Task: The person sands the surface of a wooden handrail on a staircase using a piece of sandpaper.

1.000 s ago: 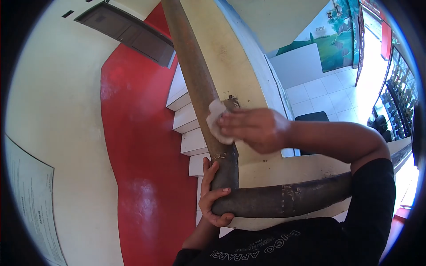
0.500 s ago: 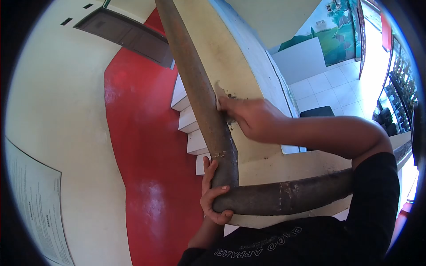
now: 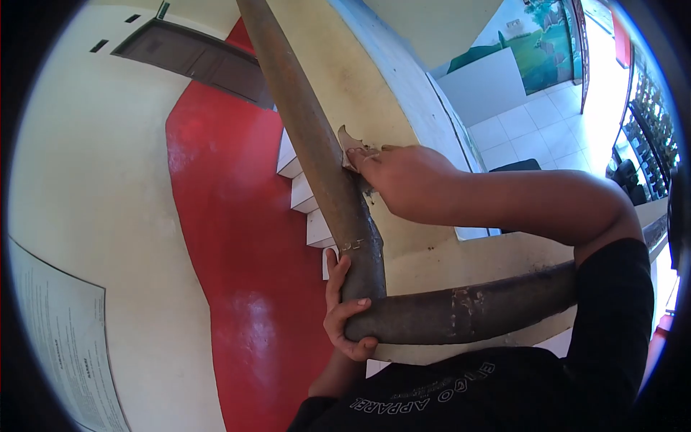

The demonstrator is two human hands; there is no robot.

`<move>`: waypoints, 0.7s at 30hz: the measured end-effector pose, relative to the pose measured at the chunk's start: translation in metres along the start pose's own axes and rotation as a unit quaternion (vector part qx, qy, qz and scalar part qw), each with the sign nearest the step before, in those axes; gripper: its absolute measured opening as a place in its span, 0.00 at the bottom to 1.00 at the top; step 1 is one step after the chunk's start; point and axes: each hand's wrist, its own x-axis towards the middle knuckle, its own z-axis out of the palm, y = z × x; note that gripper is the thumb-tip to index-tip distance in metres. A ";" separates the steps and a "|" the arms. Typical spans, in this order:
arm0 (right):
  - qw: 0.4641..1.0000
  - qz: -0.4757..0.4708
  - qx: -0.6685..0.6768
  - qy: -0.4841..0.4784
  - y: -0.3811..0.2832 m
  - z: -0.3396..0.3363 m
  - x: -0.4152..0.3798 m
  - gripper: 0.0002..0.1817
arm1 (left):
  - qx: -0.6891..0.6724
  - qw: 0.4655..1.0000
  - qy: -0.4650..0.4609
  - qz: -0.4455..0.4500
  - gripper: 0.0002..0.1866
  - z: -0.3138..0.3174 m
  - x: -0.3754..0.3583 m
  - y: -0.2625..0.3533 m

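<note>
A brown metal handrail (image 3: 306,119) slopes down from the top and meets a horizontal rail (image 3: 425,317) at a rounded corner. My left hand (image 3: 348,317) is wrapped round that corner, its fingers gripping the pipe. Higher up, my right hand (image 3: 410,180) presses a torn, tan piece of sandpaper (image 3: 350,138) against the right side of the sloping rail. The fingertips are bent over the sandpaper, and its upper edge curls out beyond them. Part of the sheet is hidden under the fingers.
A cream wall (image 3: 425,263) stands right behind the rails, with a scuffed patch near my right hand. White stair steps (image 3: 306,193) and a red-painted wall (image 3: 223,216) lie to the left. A printed poster (image 3: 65,338) hangs at lower left. Tiled floor (image 3: 515,129) shows beyond, upper right.
My right hand has shifted slightly up and left along the sloping rail, and more of the sandpaper shows. My left hand keeps its grip on the corner. The view has moved slightly.
</note>
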 end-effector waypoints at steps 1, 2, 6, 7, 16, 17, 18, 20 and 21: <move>0.997 -0.053 -0.019 0.060 0.006 0.010 -0.005 0.29 | -0.004 1.000 -0.003 0.002 0.28 0.000 0.004 -0.001; 0.986 -0.106 -0.041 0.121 0.019 0.028 -0.011 0.29 | -0.004 1.000 -0.010 0.005 0.28 -0.001 0.006 -0.003; 0.965 -0.140 -0.036 0.217 0.028 0.041 0.002 0.30 | 0.006 1.000 -0.014 0.012 0.28 -0.002 0.005 -0.003; 0.975 -0.126 -0.041 0.178 0.026 0.040 -0.002 0.29 | 0.009 1.000 -0.019 0.012 0.29 -0.003 0.005 -0.001; 0.925 -0.244 -0.030 0.289 0.054 0.063 -0.003 0.20 | 0.035 0.999 -0.039 -0.002 0.30 -0.007 0.007 0.002; 0.922 -0.256 -0.032 0.290 0.055 0.065 -0.002 0.21 | 0.032 0.999 -0.033 -0.001 0.30 -0.006 0.006 0.001; 0.917 -0.268 -0.033 0.292 0.051 0.059 -0.002 0.21 | 0.028 0.999 -0.027 0.000 0.30 -0.005 0.005 0.000; 0.951 -0.189 0.042 0.243 0.040 0.051 -0.003 0.22 | 0.024 1.000 -0.017 0.001 0.30 -0.004 0.004 -0.001; 0.962 -0.147 0.080 0.217 0.035 0.046 -0.005 0.23 | 0.023 1.000 -0.017 0.002 0.30 -0.004 0.005 -0.001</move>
